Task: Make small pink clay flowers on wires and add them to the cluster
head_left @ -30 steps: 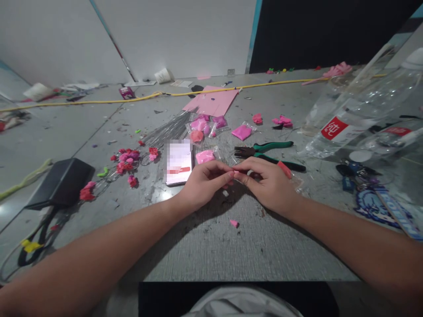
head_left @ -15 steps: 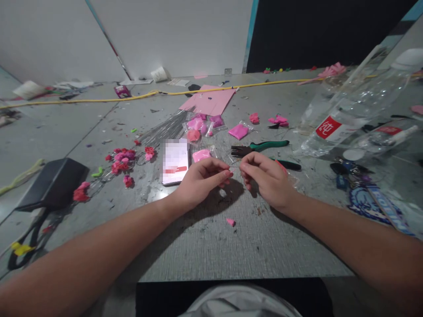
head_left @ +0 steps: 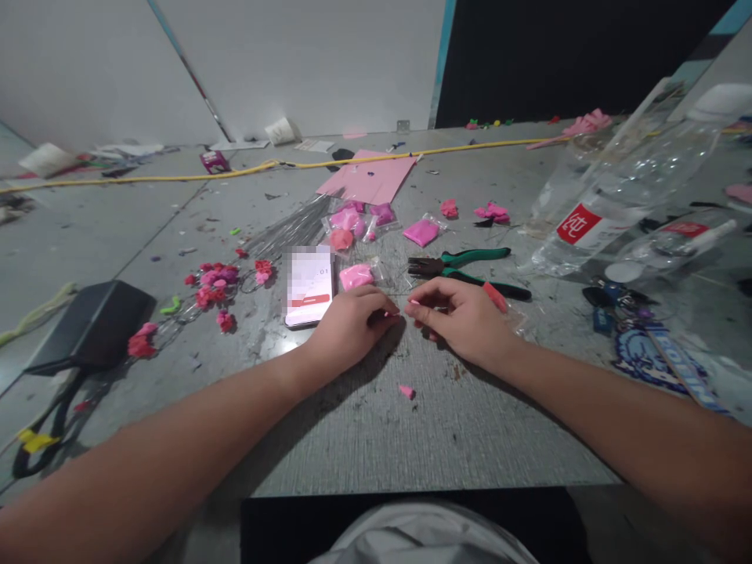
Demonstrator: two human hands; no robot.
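My left hand [head_left: 346, 327] rests on the grey table [head_left: 376, 439] with its fingers curled, pinching a small pink piece beside a thin wire. My right hand [head_left: 461, 317] lies just to its right, fingertips pinched close to the left fingertips, holding something small and pink that I cannot make out clearly. A pink scrap [head_left: 406, 390] lies on the table below the hands. Green-handled pliers [head_left: 464, 265] lie just beyond my right hand. A phone [head_left: 309, 285] lies left of my left hand.
Small bags of pink clay [head_left: 358, 223], a bundle of wires [head_left: 291, 229], pink paper [head_left: 367, 178] and finished red and pink flowers [head_left: 217, 283] lie beyond. Clear bottles [head_left: 611, 196] and keys [head_left: 616, 301] are at the right, a black box [head_left: 88, 325] at the left.
The hands had lifted and parted slightly with a thin wire between them half a second ago; now they are lowered to the table with fingertips close together again.
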